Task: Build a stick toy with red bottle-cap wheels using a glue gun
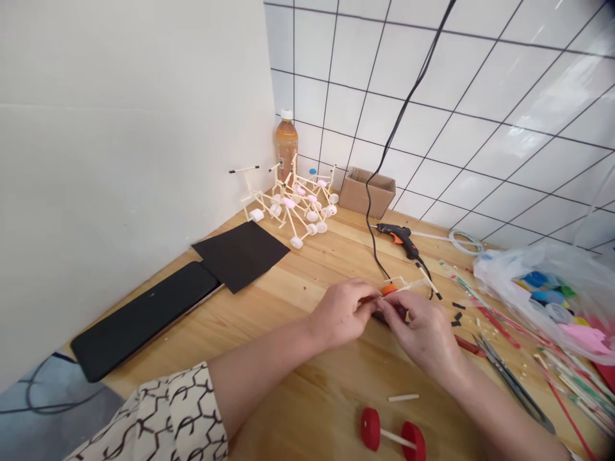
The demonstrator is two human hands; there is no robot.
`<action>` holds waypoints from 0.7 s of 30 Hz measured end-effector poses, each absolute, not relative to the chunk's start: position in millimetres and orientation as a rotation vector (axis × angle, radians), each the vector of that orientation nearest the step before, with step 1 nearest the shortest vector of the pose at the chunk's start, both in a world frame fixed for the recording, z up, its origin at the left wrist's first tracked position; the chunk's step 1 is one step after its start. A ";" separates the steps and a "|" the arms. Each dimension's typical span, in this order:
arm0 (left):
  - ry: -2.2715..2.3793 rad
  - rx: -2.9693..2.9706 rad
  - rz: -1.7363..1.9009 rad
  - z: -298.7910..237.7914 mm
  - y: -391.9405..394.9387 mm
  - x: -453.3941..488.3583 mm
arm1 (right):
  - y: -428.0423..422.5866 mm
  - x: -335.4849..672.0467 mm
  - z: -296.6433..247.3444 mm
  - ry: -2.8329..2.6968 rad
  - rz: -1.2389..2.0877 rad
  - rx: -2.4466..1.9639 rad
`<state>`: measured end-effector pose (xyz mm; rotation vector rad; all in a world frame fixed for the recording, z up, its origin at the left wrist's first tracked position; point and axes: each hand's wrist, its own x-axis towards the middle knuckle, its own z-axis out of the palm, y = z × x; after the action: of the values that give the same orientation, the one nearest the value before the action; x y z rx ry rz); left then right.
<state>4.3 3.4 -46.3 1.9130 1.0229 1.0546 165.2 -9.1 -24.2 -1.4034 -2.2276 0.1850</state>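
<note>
My left hand [344, 312] and my right hand [425, 328] meet over the table, fingers pinched together at a small tricycle model made of sticks [407, 286]. An orange bottle cap [389, 290] shows on the model just beyond the fingertips. Its crossbar with black ends [429, 282] points out to the right. What lies exactly between the fingertips is hidden. Closer to me lie a pair of red wheels on a white stick axle [394, 438] and one loose short stick [403, 397].
Finished stick tricycles [298, 202] stand by a drink bottle [287, 144]. At the back are a cardboard box [368, 194] and glue gun [398, 238]. Black paper [243, 253] and a phone-like slab [144, 320] lie left; scissors [514, 378] and a bag of caps [552, 294] right.
</note>
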 end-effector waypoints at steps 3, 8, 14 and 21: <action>0.979 1.726 1.026 -41.8 6.4 3.3 | -7.0 166.0 -22.7 -2.231 0.167 -1.397; 0.980 1.347 0.958 -41.0 11.9 5.6 | -3.2 165.2 -22.1 -2.237 0.145 -1.394; 0.917 1.201 0.973 -49.7 18.2 8.0 | -0.4 166.4 -21.6 -2.229 0.147 -1.391; 0.867 1.154 0.988 -51.4 21.3 9.9 | 1.7 167.1 -21.9 -2.228 0.165 -1.395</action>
<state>9.9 21.3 -51.4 1.1540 0.8671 0.9882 167.1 1.7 -21.9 -1.3950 -2.2282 0.1645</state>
